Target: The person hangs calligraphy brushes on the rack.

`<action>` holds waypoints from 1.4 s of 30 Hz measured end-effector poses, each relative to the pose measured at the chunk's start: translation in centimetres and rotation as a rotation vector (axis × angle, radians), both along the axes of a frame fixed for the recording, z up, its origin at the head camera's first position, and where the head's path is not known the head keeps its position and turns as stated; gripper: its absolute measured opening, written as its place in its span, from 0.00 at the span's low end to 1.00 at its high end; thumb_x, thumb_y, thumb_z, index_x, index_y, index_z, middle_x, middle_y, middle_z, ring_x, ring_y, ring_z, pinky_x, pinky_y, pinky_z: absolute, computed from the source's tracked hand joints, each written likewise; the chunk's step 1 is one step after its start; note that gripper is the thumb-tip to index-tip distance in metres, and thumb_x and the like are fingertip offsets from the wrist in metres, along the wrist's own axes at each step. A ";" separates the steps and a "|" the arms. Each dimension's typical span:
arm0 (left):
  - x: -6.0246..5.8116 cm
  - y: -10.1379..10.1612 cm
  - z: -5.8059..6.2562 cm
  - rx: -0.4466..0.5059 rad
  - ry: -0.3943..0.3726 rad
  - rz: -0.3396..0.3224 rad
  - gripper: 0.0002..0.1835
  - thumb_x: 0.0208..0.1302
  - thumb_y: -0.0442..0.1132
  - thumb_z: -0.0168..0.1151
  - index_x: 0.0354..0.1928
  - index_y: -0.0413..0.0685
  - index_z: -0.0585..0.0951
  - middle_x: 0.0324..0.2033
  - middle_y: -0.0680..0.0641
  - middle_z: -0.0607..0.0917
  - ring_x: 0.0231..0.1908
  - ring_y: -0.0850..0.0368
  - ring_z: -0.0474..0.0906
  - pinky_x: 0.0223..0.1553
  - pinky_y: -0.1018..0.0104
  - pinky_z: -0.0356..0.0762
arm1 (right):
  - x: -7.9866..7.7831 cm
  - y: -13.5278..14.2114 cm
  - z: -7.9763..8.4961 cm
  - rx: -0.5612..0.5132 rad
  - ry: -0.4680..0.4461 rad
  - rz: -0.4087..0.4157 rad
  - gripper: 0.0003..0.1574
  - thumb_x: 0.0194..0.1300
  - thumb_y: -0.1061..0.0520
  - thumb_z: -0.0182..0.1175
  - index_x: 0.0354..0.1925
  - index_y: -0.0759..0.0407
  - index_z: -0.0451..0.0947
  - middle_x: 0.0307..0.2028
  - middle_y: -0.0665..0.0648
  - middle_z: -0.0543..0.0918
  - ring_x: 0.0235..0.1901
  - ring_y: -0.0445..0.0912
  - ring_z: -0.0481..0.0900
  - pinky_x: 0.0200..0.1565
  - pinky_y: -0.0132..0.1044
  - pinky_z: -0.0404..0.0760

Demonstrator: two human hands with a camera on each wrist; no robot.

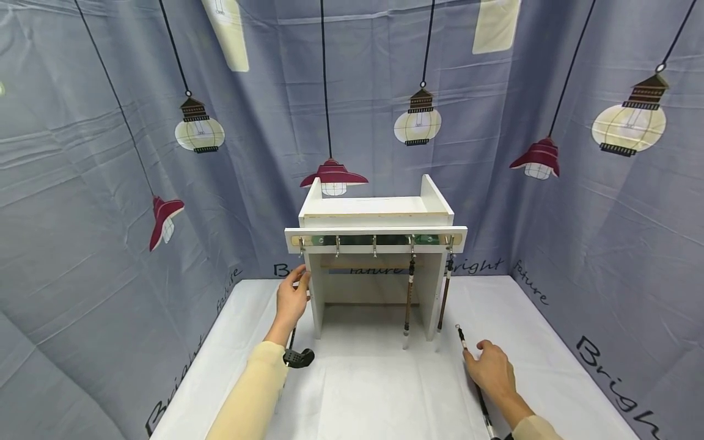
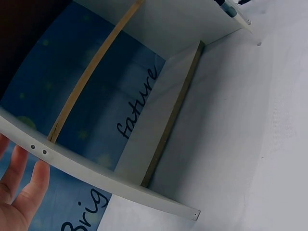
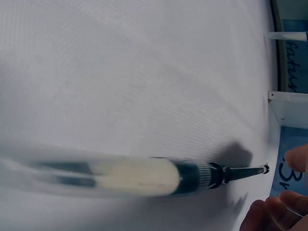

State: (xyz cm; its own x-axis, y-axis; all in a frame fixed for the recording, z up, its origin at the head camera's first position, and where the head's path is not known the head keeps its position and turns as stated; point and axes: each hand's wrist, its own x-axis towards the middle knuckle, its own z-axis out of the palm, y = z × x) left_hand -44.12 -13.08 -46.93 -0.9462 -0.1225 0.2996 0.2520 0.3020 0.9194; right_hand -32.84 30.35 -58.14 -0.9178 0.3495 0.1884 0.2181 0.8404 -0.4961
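Flanking the capped brush (image 3: 144,177), right hand (image 1: 493,371): your thumb and fingers are loosely bent, a moderate gap between them; you cannot tell whether they touch the handle.
Capped brush: it lies on the white cloth (image 1: 357,391) beside your right fingers; its slim end reaches past the fingertips and points toward the shelf (image 1: 379,206), its pale end back toward your wrist, the long axis running away from you and leaning left.
Left hand (image 1: 291,297): your fingers are slightly parted at the side panel (image 2: 106,182); whether they grip anything, you cannot tell.
Dark stick (image 1: 292,338): below your left fingers, steeply slanted, partly hidden.
First hanging brush (image 1: 409,296), second hanging brush (image 1: 444,293): beyond and left of your right fingers, near upright below the hook rail (image 1: 357,249), pale ends down.
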 end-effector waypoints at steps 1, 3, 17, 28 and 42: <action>0.0 0.0 -0.1 -0.001 0.002 0.001 0.25 0.81 0.53 0.52 0.73 0.53 0.73 0.63 0.38 0.78 0.52 0.42 0.83 0.48 0.53 0.89 | 0.0 0.0 -0.1 0.002 -0.010 -0.001 0.31 0.67 0.50 0.64 0.51 0.78 0.75 0.39 0.74 0.82 0.38 0.64 0.83 0.37 0.58 0.83; 0.1 0.0 -0.1 -0.003 0.008 0.004 0.25 0.81 0.52 0.52 0.73 0.52 0.73 0.62 0.37 0.78 0.52 0.42 0.83 0.48 0.53 0.89 | 0.0 -0.1 -0.4 0.008 -0.025 0.002 0.31 0.67 0.49 0.64 0.51 0.78 0.76 0.40 0.74 0.83 0.40 0.65 0.84 0.38 0.58 0.84; -0.1 0.1 0.3 0.007 0.002 -0.006 0.25 0.81 0.53 0.52 0.73 0.54 0.74 0.62 0.38 0.78 0.54 0.42 0.82 0.53 0.45 0.87 | -0.8 0.0 -1.0 0.014 -0.151 -0.015 0.32 0.67 0.47 0.63 0.50 0.77 0.75 0.40 0.74 0.82 0.33 0.60 0.83 0.29 0.51 0.83; -0.1 0.0 0.0 0.013 -0.005 -0.010 0.25 0.81 0.52 0.52 0.73 0.54 0.73 0.64 0.38 0.77 0.54 0.41 0.82 0.53 0.44 0.86 | -1.1 0.1 -2.0 0.041 -0.172 0.011 0.25 0.71 0.49 0.60 0.47 0.73 0.77 0.32 0.65 0.81 0.27 0.54 0.81 0.24 0.48 0.79; 0.3 0.1 0.2 0.022 0.011 -0.019 0.25 0.81 0.51 0.52 0.73 0.52 0.73 0.62 0.36 0.78 0.53 0.39 0.83 0.53 0.42 0.86 | -1.1 -0.2 -2.8 0.073 -0.069 0.026 0.14 0.71 0.58 0.60 0.41 0.73 0.79 0.28 0.62 0.81 0.25 0.55 0.82 0.22 0.49 0.80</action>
